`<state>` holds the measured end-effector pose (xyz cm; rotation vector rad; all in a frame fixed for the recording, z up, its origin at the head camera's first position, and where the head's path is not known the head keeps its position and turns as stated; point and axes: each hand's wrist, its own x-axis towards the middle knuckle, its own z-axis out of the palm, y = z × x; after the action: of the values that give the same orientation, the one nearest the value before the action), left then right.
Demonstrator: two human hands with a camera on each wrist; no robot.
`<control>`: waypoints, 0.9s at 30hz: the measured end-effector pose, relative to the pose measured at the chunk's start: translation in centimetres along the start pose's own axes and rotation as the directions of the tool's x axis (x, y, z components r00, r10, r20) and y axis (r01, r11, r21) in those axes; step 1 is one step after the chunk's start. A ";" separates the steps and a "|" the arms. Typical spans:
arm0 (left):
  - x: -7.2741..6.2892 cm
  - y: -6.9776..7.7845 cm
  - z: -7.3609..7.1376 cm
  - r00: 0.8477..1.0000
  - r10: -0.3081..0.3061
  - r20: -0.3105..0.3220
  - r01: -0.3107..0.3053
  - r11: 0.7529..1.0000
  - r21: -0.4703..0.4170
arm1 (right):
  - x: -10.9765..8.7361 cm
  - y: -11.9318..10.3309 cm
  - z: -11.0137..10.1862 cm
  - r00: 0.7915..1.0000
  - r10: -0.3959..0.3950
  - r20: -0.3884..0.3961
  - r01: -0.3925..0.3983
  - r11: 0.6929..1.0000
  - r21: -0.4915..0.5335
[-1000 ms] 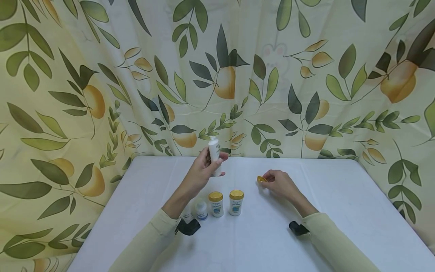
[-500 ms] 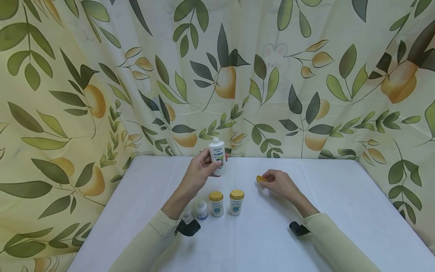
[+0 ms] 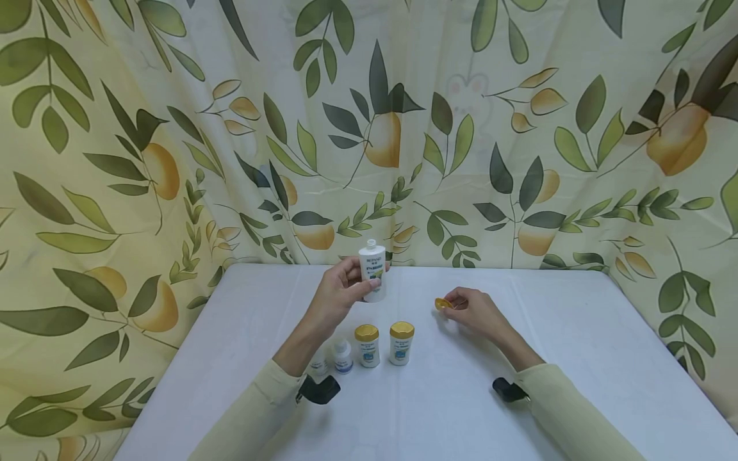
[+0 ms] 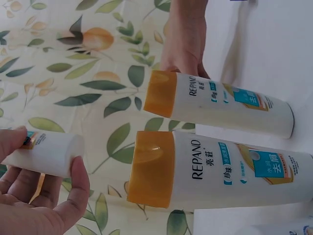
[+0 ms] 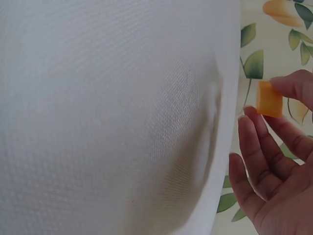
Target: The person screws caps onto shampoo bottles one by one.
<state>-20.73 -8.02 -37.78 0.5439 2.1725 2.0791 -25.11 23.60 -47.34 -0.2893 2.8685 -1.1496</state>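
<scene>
Raised above the table, my left hand [image 3: 340, 288] grips a white shampoo bottle [image 3: 373, 262] upright, its narrow neck bare of a cap and its printed label turned toward the head camera. In the left wrist view the bottle's plain base [image 4: 68, 149] shows between thumb and fingers. My right hand [image 3: 475, 310] pinches a yellow-orange cap [image 3: 442, 303] close over the table, right of the bottles. The right wrist view shows the cap [image 5: 269, 99] between thumb and fingertips, the other fingers spread loosely.
Two white bottles with gold caps, a nearer-centre bottle [image 3: 368, 349] and its right neighbour [image 3: 401, 346], stand on the white-covered table [image 3: 450, 410]. Left of them are two smaller white bottles, one whitish-topped [image 3: 343, 358], the other [image 3: 318, 363] partly behind my left wrist. A leaf-patterned curtain [image 3: 461, 218] hangs behind.
My left hand has turned the bottle from its narrow side to its broad labelled face, and the bottle has shifted slightly right and down. The right hand with the cap stays almost still.
</scene>
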 end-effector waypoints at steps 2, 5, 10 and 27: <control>0.0 -0.1 0.0 1.000 -0.008 -0.013 0.008 1.000 0.012 | -0.1 0.0 0.0 1.000 -0.006 -0.002 0.006 1.000 0.005; -0.1 -0.2 0.1 0.999 -0.012 -0.035 0.013 0.999 0.031 | -0.2 0.0 -0.1 1.000 -0.010 -0.006 0.010 1.000 0.023; -0.3 -0.3 0.2 0.999 -0.013 -0.052 0.015 0.998 0.057 | -0.3 0.0 -0.3 1.000 -0.011 -0.012 0.012 0.999 0.048; -1.1 -0.1 0.8 0.999 0.006 -0.053 -0.004 0.999 0.040 | -1.3 -1.0 -0.8 0.997 -0.047 -0.066 0.052 0.995 0.080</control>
<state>-19.46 -7.64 -38.16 0.5040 2.2484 2.0808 -23.79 23.65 -46.09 -0.3278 2.8746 -1.3051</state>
